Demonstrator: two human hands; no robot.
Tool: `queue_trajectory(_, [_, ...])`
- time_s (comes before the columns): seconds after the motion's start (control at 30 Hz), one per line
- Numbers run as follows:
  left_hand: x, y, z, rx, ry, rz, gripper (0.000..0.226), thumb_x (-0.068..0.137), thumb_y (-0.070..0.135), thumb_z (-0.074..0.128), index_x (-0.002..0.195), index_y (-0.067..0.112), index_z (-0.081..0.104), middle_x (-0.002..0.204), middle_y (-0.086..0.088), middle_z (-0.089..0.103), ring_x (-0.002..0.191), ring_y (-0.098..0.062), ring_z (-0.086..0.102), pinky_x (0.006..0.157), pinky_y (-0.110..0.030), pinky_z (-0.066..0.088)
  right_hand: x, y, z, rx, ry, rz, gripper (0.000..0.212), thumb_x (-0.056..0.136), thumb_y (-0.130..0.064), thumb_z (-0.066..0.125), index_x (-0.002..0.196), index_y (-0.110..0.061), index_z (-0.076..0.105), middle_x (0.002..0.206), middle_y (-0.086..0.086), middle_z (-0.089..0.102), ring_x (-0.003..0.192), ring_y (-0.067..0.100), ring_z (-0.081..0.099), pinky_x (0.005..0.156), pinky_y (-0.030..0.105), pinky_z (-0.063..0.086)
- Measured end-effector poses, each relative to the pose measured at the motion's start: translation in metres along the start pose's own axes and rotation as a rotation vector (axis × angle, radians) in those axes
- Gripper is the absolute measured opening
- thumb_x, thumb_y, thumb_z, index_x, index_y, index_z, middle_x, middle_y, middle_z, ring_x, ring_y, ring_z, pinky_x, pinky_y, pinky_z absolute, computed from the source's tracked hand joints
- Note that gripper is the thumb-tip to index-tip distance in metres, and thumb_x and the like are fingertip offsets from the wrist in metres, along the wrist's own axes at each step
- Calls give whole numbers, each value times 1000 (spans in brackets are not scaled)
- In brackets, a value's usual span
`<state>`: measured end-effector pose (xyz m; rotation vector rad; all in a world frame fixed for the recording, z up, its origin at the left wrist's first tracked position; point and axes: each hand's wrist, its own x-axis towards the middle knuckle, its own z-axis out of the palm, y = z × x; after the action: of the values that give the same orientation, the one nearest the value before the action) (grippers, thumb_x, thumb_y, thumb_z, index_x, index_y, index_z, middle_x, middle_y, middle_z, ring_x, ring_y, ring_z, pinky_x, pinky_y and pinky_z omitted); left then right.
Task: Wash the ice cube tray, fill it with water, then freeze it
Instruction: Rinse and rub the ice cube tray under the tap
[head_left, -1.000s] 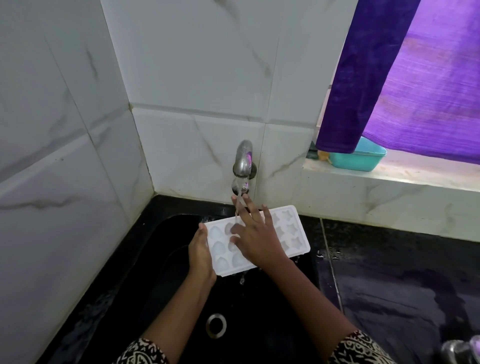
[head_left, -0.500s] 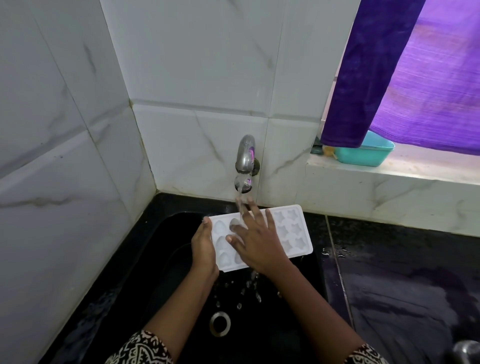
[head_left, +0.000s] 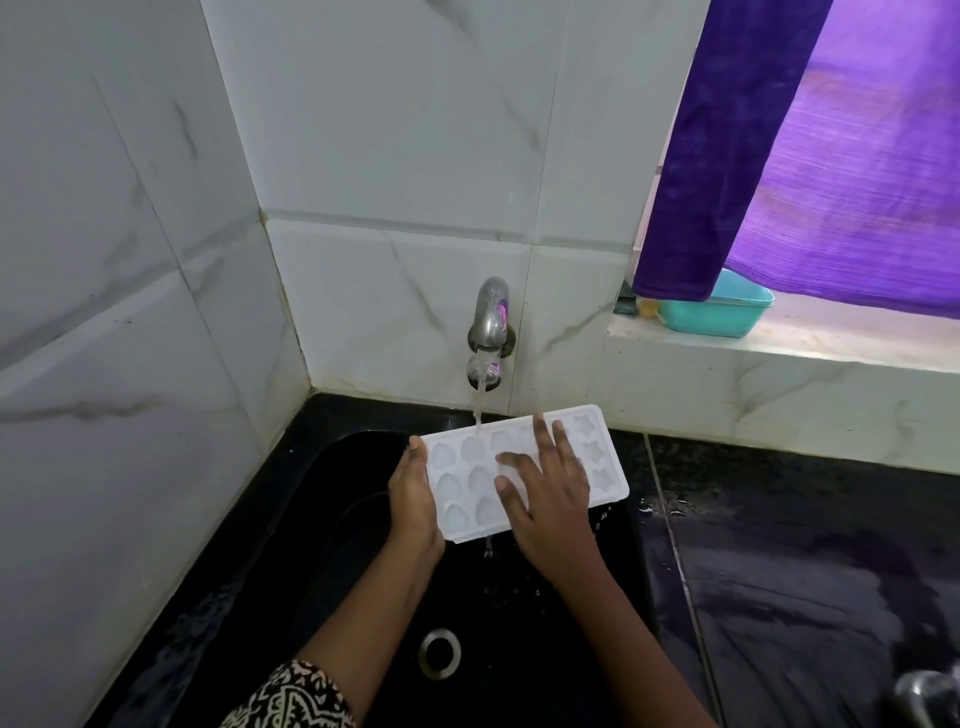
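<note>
Ice cube tray (head_left: 470, 480), white, cavities facing up, is held over the black sink (head_left: 353, 561), just below the wall tap (head_left: 489, 325). The tray sits slightly tilted, its right end farther back than its left. A thin water stream (head_left: 478, 410) falls from the tap onto the tray's back edge, near the left-centre cavities. Drops fall from the tray's front edge into the basin. Left hand (head_left: 413, 501) grasps the tray's left short end, thumb along the rim; the fingers under the tray are hidden. Right hand (head_left: 550, 501) lies flat on the tray's middle, fingers (head_left: 543, 436) straight and spread across the cavities, holding nothing. Star-shaped cavities show at the right end and rounded ones at the left. Round metal drain (head_left: 440, 653) is in the sink floor, between the two forearms. Wet black bench (head_left: 810, 571) is right of the sink. Teal tub (head_left: 727, 314) is on the pale window ledge (head_left: 810, 345), partly behind a purple curtain (head_left: 769, 156). Marbled white tiles (head_left: 389, 130) cover the corner walls. A patterned sleeve (head_left: 291, 696) is at the bottom edge.
</note>
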<state>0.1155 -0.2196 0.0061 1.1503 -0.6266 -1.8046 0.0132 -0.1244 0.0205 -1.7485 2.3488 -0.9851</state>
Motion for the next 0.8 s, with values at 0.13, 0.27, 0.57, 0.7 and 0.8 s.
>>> queue_trajectory(0.13, [-2,4,4,-10,-29,-40,58,99,53,40,127,6,59,121,-23,65,111,-45,61,99,-64,44,-11,-4,1,-79,-26,-30,31,96,-32,46,124,-25,57,154,-7,-10,140,10,-22,114,48,8])
queue_trajectory(0.27, [-5,9,7,-17,-37,-55,59,98,56,39,126,9,60,119,-21,67,109,-44,62,99,-62,46,-9,-8,3,-120,-59,-46,31,97,-35,43,125,-28,56,153,-8,-15,139,10,-26,114,46,3])
queue_trajectory(0.57, [-1,14,9,-75,-21,-17,57,101,47,42,128,-1,56,122,-27,63,114,-46,59,102,-59,44,1,-18,20,-249,-158,-74,42,96,-52,30,126,-28,46,154,-11,-21,135,6,-34,114,48,-5])
queue_trajectory(0.7, [-2,10,7,-29,8,-3,55,101,47,43,124,0,58,118,-25,65,109,-45,61,99,-60,46,9,-11,11,-310,-102,-67,38,97,-51,28,113,-30,57,155,-8,-15,136,10,-32,113,46,-12])
queue_trajectory(0.8, [-3,9,8,-49,-12,-22,58,100,48,43,127,-2,57,122,-27,63,114,-46,59,102,-59,44,8,-22,16,-370,-71,-101,47,96,-54,23,106,-24,57,158,-4,-8,137,11,-31,111,45,-16])
